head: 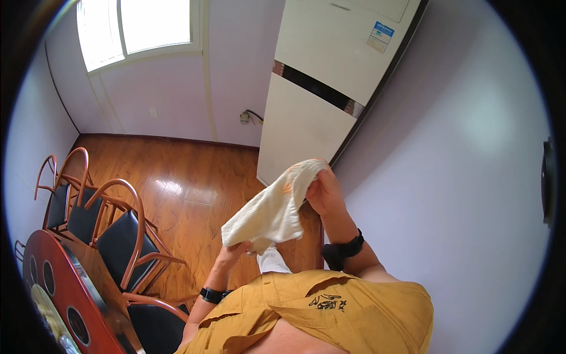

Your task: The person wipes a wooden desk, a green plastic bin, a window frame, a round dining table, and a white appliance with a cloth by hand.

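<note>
A cream cloth (pixel 274 208) with orange marks hangs stretched between my two hands, in front of my body. My left hand (pixel 235 254) grips its lower left corner, the fingers partly hidden by the fabric. At the cloth's upper right end, my right hand (pixel 323 190) pinches the edge between thumb and fingers. Both wrists wear black bands. Behind the cloth stands a tall white floor-standing cabinet unit (pixel 305 128), which looks like an air conditioner.
Several chairs with black seats (pixel 126 245) line the left side, beside a red round table (pixel 57 274) bearing dark round inlays. A pale wall (pixel 442 199) rises close on the right. Wooden flooring (pixel 177 203) lies ahead, below a window (pixel 154 22).
</note>
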The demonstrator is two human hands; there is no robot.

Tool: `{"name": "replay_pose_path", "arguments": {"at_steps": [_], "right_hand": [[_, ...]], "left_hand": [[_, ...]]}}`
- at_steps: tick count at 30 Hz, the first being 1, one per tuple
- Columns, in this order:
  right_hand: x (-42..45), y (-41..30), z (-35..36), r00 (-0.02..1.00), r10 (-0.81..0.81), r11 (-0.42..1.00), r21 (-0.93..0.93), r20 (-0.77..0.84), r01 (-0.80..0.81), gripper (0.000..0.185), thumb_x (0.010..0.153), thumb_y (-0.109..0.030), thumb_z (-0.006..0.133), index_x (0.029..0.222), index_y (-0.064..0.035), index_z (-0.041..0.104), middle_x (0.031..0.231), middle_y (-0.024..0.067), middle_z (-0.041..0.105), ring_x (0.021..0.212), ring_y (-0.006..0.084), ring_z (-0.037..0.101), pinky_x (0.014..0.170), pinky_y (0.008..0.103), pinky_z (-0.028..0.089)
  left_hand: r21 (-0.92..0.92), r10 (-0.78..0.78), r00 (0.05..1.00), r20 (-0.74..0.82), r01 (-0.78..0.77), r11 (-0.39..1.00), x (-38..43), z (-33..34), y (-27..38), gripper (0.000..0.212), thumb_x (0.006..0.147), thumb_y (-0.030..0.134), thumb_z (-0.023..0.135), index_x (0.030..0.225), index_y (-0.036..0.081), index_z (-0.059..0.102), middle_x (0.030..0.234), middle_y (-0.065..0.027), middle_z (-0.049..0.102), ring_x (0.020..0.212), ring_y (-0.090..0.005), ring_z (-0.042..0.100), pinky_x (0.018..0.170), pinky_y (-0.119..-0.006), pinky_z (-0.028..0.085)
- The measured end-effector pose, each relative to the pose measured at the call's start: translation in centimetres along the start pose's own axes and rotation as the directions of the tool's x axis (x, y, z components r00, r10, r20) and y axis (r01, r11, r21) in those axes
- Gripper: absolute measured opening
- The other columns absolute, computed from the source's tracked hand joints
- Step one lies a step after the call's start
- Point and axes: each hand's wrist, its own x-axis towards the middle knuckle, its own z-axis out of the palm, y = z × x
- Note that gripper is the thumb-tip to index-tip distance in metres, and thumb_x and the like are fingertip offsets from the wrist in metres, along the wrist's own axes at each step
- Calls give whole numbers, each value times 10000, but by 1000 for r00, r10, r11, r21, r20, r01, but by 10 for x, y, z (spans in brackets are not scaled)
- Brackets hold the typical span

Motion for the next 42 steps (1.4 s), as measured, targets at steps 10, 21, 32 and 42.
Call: {"name": "replay_pose_path", "arguments": {"at_steps": [10,21,32,42], "right_hand": [[89,-54,-127,899,-228,974,-85,-375,212,242,900,-186,476,1097,-47,501,1038,98,594,923,229,598,825,376,494],[218,-158,-147,610,-661,750,-344,-437,565,259,892,-32,423,1145,-31,481,1018,99,574,893,191,591,781,311,514],[358,-185,-150,505,-740,-667,-587,445,-460,636,698,-133,673,1287,-116,436,1341,247,293,1207,370,375,964,439,351],[307,-115,-268,593,-765,-629,-483,251,-609,598,658,-108,670,1232,-193,525,1280,183,387,1088,335,478,894,407,418]], "left_hand": [[-328,-156,987,-40,134,935,202,4,100,309,916,144,466,1185,-7,453,1094,-120,575,943,-215,595,794,-344,506],[-221,440,864,244,-392,893,449,125,256,304,882,18,446,1185,4,456,1101,-85,560,1020,-188,544,882,-332,445],[327,617,66,784,-889,-320,599,233,306,533,730,61,609,1217,-46,420,1354,-194,297,1275,-415,233,1022,-467,270],[426,465,272,843,-865,-265,639,164,185,546,639,114,643,1153,4,495,1223,-164,368,1184,-442,314,917,-499,321]]}}
